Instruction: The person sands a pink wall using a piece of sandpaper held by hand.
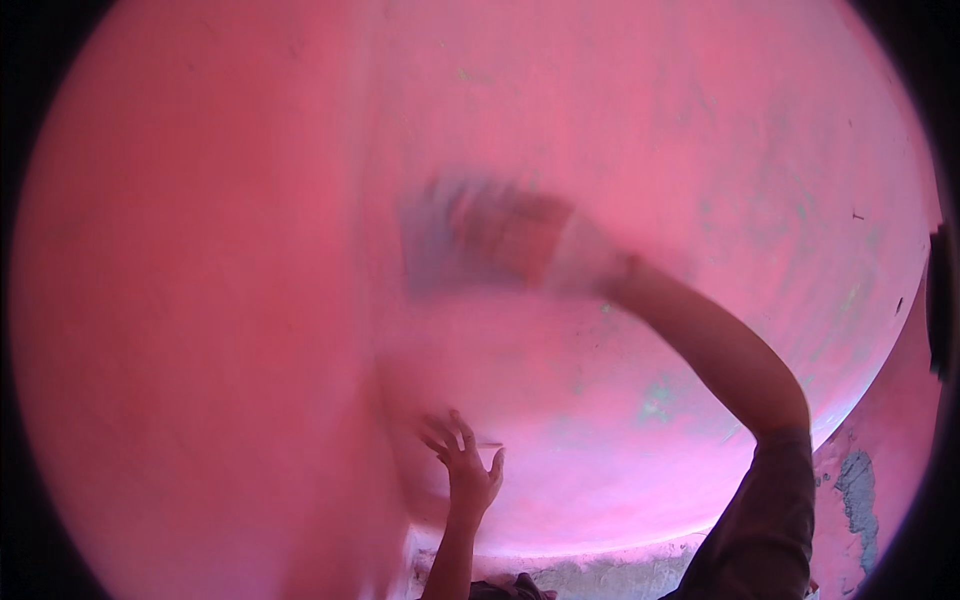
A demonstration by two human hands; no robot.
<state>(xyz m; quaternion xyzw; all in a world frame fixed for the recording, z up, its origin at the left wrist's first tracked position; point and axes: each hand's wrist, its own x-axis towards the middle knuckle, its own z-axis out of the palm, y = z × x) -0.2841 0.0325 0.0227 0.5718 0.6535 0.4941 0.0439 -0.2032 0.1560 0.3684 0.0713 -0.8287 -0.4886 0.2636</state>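
A pink painted wall (540, 360) with faint green patches fills the view before me. My right hand (514, 232) is raised against it near the middle, blurred by motion, gripping a greyish flat thing (427, 247) that lies at the wall; whether it is a cloth or sandpaper I cannot tell. Something pale wraps or covers the wrist. Lower down, close to the inner corner of the walls, my left hand (469, 465) is held up with fingers spread and nothing in it. Whether its fingertips touch the wall is unclear.
Another pink wall (202, 300) meets the first at a vertical corner on the left. A nail (858, 217) sticks out at the right. Bare grey plaster (859, 502) shows at the lower right, and a dark object (939, 300) stands at the right rim.
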